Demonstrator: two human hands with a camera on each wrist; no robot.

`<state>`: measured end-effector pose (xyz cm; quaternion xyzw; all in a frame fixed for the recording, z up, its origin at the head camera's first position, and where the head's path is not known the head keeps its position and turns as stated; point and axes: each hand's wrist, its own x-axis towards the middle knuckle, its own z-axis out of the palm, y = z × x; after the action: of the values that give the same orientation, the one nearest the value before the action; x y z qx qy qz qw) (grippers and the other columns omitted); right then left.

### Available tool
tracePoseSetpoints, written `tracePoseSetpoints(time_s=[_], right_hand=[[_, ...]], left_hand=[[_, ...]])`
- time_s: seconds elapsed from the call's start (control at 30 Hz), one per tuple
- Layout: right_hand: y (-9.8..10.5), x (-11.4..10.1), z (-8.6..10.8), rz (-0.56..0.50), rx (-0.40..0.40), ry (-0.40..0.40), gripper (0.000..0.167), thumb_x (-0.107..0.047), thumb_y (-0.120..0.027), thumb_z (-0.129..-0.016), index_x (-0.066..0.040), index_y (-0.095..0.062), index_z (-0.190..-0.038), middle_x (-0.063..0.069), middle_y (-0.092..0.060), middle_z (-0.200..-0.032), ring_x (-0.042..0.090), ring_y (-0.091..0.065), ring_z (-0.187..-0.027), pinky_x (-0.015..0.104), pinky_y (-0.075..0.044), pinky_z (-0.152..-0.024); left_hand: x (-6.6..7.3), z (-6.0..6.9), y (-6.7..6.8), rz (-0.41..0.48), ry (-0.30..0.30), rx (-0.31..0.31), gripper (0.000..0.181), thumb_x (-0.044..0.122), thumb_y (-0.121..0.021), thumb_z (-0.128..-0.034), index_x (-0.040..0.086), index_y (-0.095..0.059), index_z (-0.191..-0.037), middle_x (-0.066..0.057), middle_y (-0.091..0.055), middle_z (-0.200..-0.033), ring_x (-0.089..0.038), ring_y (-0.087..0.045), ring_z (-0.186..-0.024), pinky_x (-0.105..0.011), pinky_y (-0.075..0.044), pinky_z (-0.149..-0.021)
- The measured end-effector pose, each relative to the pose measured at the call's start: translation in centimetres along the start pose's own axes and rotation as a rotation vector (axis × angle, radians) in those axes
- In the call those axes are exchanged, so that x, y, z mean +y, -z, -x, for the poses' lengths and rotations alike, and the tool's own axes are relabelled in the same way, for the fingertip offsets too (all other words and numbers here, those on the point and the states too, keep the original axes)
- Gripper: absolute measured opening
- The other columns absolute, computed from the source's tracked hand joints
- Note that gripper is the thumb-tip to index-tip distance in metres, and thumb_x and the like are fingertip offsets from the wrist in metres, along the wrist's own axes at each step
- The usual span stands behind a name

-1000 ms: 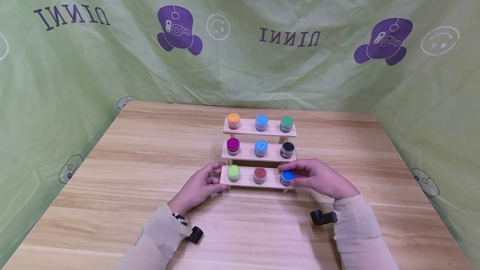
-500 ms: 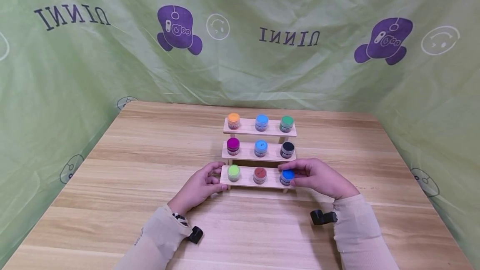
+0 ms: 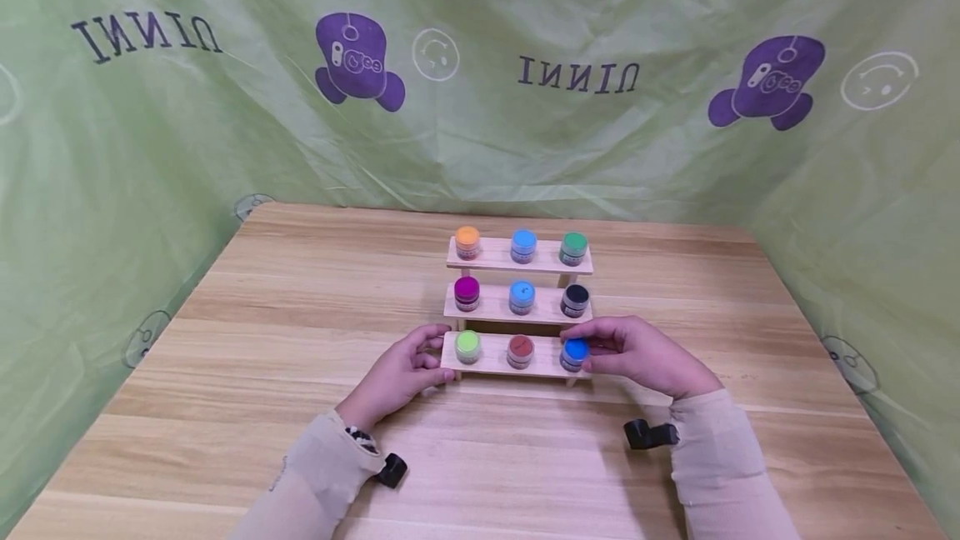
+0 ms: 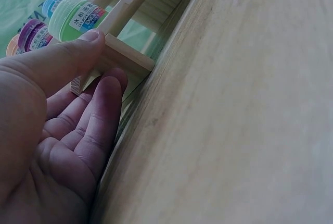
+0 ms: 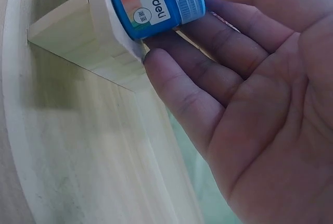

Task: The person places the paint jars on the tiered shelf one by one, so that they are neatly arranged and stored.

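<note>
A three-step wooden stand [image 3: 492, 358] holds rows of small paint jars. At its lower left corner, my left hand [image 3: 397, 373] grips the end of the lowest shelf, thumb at the front edge and fingers behind; the left wrist view shows the thumb [image 4: 78, 52] beside the shelf's end piece [image 4: 125, 60]. My right hand [image 3: 648, 358] has thumb and fingers around the blue paint jar [image 3: 575, 354], which stands upright at that shelf's right end. In the right wrist view the little finger touches the shelf edge below the jar [image 5: 151, 5]. A light green jar [image 3: 468, 346] and a brown-red jar [image 3: 520, 351] share this shelf.
Purple [image 3: 467, 293], light blue [image 3: 522, 297] and black [image 3: 575, 300] jars stand on the middle shelf. Orange [image 3: 467, 242], blue [image 3: 523, 246] and green [image 3: 574, 248] jars occupy the top one. A green printed cloth [image 3: 480, 148] hangs behind the wooden table [image 3: 300, 290].
My right hand has shifted very slightly to the right at the blue paint jar. The left hand and the stand look the same.
</note>
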<state>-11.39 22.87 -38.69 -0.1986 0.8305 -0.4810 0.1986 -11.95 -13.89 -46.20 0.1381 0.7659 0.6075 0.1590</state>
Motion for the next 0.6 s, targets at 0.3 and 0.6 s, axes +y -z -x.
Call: tracePoseSetpoints(time_s=[0.3, 0.6], right_hand=[[-0.2, 0.2, 0.9, 0.025, 0.088, -0.023, 0.037, -0.021, -0.073, -0.094, -0.010, -0.067, -0.128, 0.008, -0.066, -0.128, 0.022, -0.064, -0.115, 0.023, -0.053, -0.092], [-2.5, 0.9, 1.1, 0.041, 0.281, -0.062, 0.038, -0.036, -0.070, -0.095, -0.013, -0.067, -0.126, 0.003, -0.069, -0.121, 0.019, -0.064, -0.105, 0.024, -0.053, -0.088]], left_hand=[[0.0, -0.4, -0.7, 0.015, -0.010, -0.016, 0.069, 0.005, -0.080, -0.0851, 0.004, -0.046, -0.145, -0.017, -0.061, -0.123, -0.020, -0.065, -0.088, -0.026, -0.057, -0.069], [-0.4, -0.2, -0.7, 0.036, 0.002, 0.003, 0.069, 0.007, -0.079, -0.0868, 0.003, -0.045, -0.147, -0.017, -0.061, -0.121, -0.019, -0.066, -0.090, -0.026, -0.058, -0.073]])
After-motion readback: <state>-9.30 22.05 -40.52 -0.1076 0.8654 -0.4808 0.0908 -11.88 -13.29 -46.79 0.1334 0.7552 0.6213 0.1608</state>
